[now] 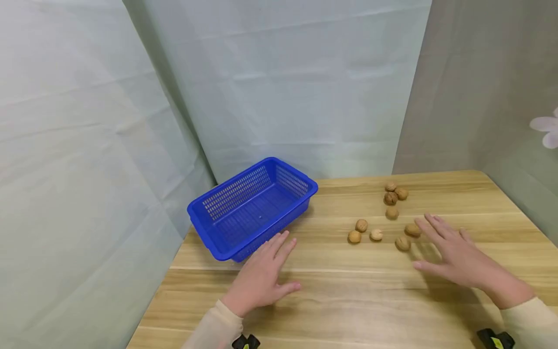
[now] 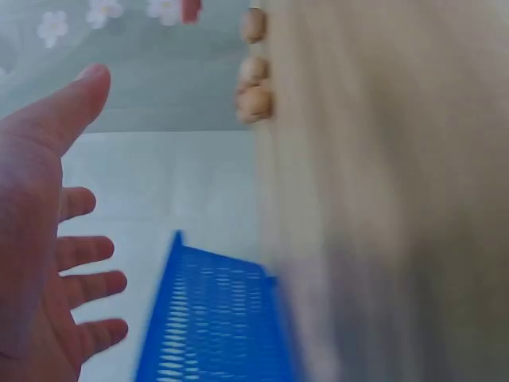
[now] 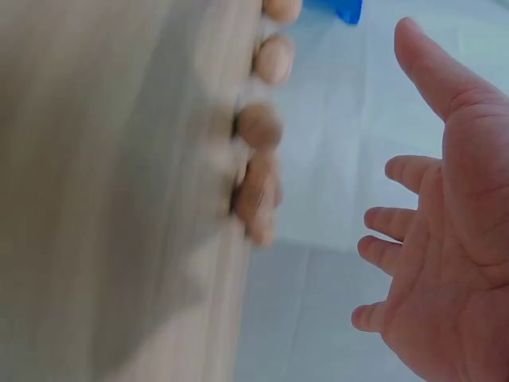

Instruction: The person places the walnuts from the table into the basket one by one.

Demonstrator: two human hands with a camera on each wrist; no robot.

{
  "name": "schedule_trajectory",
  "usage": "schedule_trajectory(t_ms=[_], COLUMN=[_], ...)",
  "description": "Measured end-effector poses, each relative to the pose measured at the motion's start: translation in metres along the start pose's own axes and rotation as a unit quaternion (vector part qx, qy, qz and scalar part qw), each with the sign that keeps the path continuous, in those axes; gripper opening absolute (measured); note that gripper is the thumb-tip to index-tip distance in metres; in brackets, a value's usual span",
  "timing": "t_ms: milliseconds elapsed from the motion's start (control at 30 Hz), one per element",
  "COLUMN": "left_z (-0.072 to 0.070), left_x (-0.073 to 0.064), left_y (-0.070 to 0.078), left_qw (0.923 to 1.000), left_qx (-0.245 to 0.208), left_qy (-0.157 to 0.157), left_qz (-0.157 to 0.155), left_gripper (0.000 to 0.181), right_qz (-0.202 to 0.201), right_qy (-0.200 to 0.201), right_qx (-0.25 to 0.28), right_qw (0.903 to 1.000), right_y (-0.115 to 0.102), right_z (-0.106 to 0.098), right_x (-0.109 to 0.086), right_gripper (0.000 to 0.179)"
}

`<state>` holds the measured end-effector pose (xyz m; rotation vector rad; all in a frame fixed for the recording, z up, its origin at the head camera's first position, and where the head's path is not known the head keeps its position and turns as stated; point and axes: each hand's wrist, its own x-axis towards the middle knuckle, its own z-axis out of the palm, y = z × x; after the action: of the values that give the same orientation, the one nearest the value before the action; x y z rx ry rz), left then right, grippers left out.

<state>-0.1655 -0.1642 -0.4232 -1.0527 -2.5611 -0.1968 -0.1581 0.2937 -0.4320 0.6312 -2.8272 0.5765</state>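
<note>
A blue plastic basket (image 1: 257, 232) with slotted walls stands at the left of the wooden table, its inside bare. My left hand (image 1: 263, 276) hovers by the basket's near side, fingers spread and thumb out, holding nothing. Over the right of the table, my right hand (image 1: 457, 257) is also spread, with its fingertips near a walnut (image 1: 412, 230). Another walnut (image 1: 403, 243) lies just left of that hand. Farther left sit a pale walnut (image 1: 376, 235) and a browner walnut (image 1: 354, 236). In the right wrist view the palm (image 3: 453, 263) shows bare beside several blurred walnuts (image 3: 259, 126).
Several more walnuts cluster toward the back, among them a dark walnut (image 1: 390, 198). Pale cloth (image 1: 296, 87) hangs behind and to the sides of the wooden table (image 1: 331, 300). A black device (image 1: 246, 341) is strapped at each wrist.
</note>
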Motion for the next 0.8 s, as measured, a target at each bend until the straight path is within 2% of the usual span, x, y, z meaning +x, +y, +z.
schedule_trajectory(t_ms=[100,200,267,333,467,567,633,700,800], left_z=[-0.018,-0.037,-0.048,-0.057,-0.067,-0.069,-0.068,-0.067,-0.062], left_x=[0.002,0.003,0.001,-0.002,-0.011,-0.019,-0.025,-0.03,-0.037], left_y=[-0.004,-0.015,-0.025,-0.04,-0.077,-0.106,-0.122,-0.133,-0.14], left_qw=[0.9979,0.9938,0.9922,0.9924,0.9934,0.9898,0.9824,0.9718,0.9544], left_qx=[-0.01,-0.01,-0.003,0.006,0.02,0.017,0.011,0.002,-0.004], left_qy=[0.058,0.106,0.122,0.123,0.094,0.053,0.015,-0.022,-0.073], left_qz=[0.027,0.033,0.024,0.003,-0.063,-0.131,-0.186,-0.235,-0.289], left_gripper=[0.088,0.082,0.08,0.08,0.081,0.081,0.083,0.086,0.092], right_qz=[-0.02,-0.047,-0.065,-0.081,-0.112,-0.133,-0.142,-0.142,-0.125], right_qy=[-0.007,-0.017,-0.027,-0.037,-0.043,-0.04,-0.041,-0.043,-0.049], right_qx=[-0.001,-0.01,-0.016,-0.026,-0.036,-0.035,-0.033,-0.035,-0.05], right_qw=[0.9998,0.9987,0.9974,0.9957,0.9922,0.9897,0.9884,0.9884,0.9897], right_y=[-0.018,-0.039,-0.055,-0.073,-0.112,-0.141,-0.158,-0.171,-0.181], right_z=[0.004,0.011,0.018,0.025,0.04,0.054,0.062,0.069,0.077], right_x=[0.016,0.037,0.053,0.069,0.102,0.127,0.144,0.161,0.185], right_gripper=[0.098,0.097,0.097,0.096,0.094,0.092,0.089,0.087,0.083])
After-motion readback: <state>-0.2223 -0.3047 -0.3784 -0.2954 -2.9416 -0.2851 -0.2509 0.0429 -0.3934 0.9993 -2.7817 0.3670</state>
